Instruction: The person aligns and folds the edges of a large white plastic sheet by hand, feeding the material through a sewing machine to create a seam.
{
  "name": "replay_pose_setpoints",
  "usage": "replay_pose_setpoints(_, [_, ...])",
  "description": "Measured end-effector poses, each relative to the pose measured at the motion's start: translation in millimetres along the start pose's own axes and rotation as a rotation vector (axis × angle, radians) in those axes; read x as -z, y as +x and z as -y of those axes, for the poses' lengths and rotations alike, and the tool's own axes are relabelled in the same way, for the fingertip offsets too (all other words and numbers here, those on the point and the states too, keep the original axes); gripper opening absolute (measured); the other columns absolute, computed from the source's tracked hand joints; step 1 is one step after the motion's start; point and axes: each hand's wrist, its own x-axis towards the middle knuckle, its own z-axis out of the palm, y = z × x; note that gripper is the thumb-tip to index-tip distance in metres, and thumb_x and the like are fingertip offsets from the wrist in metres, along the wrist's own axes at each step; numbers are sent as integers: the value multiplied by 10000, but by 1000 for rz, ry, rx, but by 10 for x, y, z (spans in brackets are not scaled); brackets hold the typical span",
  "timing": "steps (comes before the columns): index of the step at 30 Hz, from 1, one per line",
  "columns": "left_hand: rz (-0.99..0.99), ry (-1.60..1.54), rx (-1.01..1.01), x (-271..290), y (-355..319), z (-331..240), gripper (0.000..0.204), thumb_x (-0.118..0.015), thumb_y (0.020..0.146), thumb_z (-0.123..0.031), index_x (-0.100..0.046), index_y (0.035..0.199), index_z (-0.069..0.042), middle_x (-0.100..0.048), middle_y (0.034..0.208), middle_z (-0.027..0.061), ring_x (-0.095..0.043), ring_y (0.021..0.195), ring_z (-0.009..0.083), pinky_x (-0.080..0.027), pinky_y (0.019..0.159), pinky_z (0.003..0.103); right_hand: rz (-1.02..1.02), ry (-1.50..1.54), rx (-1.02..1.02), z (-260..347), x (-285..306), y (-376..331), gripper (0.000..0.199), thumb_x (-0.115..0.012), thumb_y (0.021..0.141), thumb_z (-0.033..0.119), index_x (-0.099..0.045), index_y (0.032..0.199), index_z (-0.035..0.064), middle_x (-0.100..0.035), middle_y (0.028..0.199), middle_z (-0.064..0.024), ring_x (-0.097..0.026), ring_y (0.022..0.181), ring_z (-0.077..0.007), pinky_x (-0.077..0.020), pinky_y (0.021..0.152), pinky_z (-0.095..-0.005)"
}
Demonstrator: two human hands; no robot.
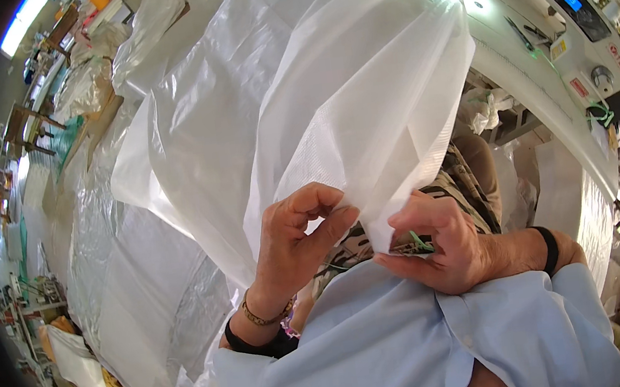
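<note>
Presently we find both hands raised close before the chest, working the lower edge of a large white woven plastic sack [328, 91] that hangs folded and draped upward across the middle of the view. Our left hand [296, 241] has its fingers [318, 196] curled and pressed together, thumb against forefinger, pinching the sack's edge at the fold. Our right hand [440, 243] sits just beside it, fingers closed on the same edge, and a short length of green thread [418, 242] shows between them; whether the thread is itself gripped we cannot tell. In our judgement the two grips lie close together so that the hem is held taut and flat between them, where it can be seen and handled. The material is translucent, finely ribbed in weave, creased in long soft folds and brightly lit at its upper right. An industrial sewing machine [576, 29], white with a small lit blue display, stands at upper right, near the sack's top. More white sacking [127, 278] lies spread at left over a long tabletop. Light blue shirt sleeves [391, 346] cover the forearms; a dark band and a bracelet [267, 318] show at the left wrist.
</note>
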Motion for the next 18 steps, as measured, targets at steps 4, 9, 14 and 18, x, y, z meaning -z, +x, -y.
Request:
replay_pose_setpoints(4, [-28,28,-32,26,21,-14,99,-697,861,-28,-615,818,8,-587,693,0,-521,670,65,-446,647,230,68,-49,66,36,82,101,489,-740,732,-59,-514,1164,-12,-575,832,-75,-589,669,-231,-490,633,-340])
replay_pose_setpoints(9, [-113,93,-51,242,134,66,116,-706,865,-56,-622,814,5,-571,678,-20,-489,656,48,-423,626,233,46,-694,552,275,139,247,300,-664,787,78,-595,1059,-27,-588,940,-74,-600,791,-218,-489,751,-365])
replay_pose_setpoints(14, [-151,126,-155,397,318,-102,130,-712,868,-69,-624,809,5,-565,681,-24,-479,644,44,-408,610,222,615,-358,240,-138,-25,310,262,-612,854,114,-608,1098,20,-628,1041,-90,-632,947,-273,-486,828,-418])
replay_pose_setpoints(18, [-107,240,-279,492,424,-167,131,-701,870,-44,-605,799,10,-550,697,-13,-482,648,51,-419,618,226,506,-262,-72,-377,-178,276,444,-655,816,1,-516,1237,25,-601,1156,-144,-592,1006,-331,-505,843,-439])
